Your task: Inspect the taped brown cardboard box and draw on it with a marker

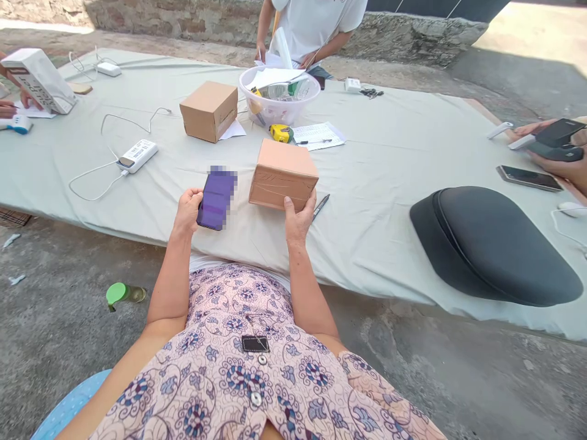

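My left hand [187, 212] holds a phone [215, 198] with a purple screen, upright above the near edge of the cloth-covered table [389, 183]. My right hand [299, 220] grips the near side of a taped brown cardboard box [283, 174] that rests on the cloth. A dark pen [320, 207] lies just right of that hand. A second cardboard box [209, 110] stands farther back, with a yellow tape measure [280, 132] and a printed sheet with a pen [318, 135] behind the near box.
A clear plastic bowl [277, 95] of papers sits at the back, a person in white behind it. A power bank with cable [136, 156] lies left. A black seat [495, 244] lies right. Other people's hands hold a white box [39, 79] and phones [557, 139]. A bottle [125, 294] lies on the ground.
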Motion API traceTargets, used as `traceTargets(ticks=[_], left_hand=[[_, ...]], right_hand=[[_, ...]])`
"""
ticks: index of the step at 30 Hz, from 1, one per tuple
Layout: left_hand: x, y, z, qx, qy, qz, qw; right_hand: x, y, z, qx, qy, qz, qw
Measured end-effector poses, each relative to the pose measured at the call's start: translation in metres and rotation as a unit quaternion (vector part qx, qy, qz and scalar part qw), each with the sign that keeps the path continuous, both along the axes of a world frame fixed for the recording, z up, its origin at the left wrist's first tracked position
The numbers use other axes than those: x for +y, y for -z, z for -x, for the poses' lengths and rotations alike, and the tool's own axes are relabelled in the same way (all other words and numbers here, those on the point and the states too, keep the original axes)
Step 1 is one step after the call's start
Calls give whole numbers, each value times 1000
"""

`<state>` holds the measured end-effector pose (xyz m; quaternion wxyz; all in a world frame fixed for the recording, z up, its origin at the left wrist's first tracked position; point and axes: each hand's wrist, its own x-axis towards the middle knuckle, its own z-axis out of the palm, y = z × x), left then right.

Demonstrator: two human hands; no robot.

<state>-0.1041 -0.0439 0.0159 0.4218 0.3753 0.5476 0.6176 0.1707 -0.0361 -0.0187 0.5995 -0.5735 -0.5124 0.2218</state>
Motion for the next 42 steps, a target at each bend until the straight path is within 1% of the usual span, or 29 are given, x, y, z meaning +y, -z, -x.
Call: traceTargets(ticks=[2,4,5,9,13,15,17,21,24,26,29,31,33,35,37,40,42], left_hand=[[-4,-9,-9,-60,21,-6,998],[-9,-19,-22,-129,51,-24,990],[-12,-24,-30,-149,65,-34,986],[-27,-38,-60,-164,111,-53,979],[-40,-43,-85,-177,127,-51,975],[-42,-42,-91,-180,117,-46,976],[-41,-39,-90,-178,85,-43,979],[-33,-29,-73,-146,-12,-54,988],[-29,-21,-60,-106,-47,-54,992],[-30,-14,-58,-92,-46,-49,994],[-34,-5,-67,-103,-19,-44,993],[-39,0,-76,-126,0,-39,991],[-42,2,-86,-147,19,-33,988],[-46,3,-92,-159,33,-28,986],[-48,3,-96,-165,39,-25,985],[-51,3,-99,-173,38,-17,984],[-52,3,-101,-178,33,-11,983]], right_hand=[[2,6,1,1,2,3,1000],[3,11,2,-5,7,7,1000],[4,13,2,-11,12,8,1000],[7,21,3,-45,34,16,998],[8,28,1,-51,42,30,997],[8,31,-2,-45,38,40,997],[8,31,-4,-43,34,45,998],[11,31,-7,-45,35,50,997],[14,29,-6,-34,28,60,997],[15,28,-5,-16,18,66,998],[11,22,-7,19,13,69,997],[1,15,-9,30,23,72,997],[-14,7,-12,31,22,79,996],[-34,-2,-13,33,-25,98,994],[-54,-7,-13,19,-125,131,983],[-78,-9,-8,-3,-267,161,950],[-87,-8,-3,-35,-342,177,922]])
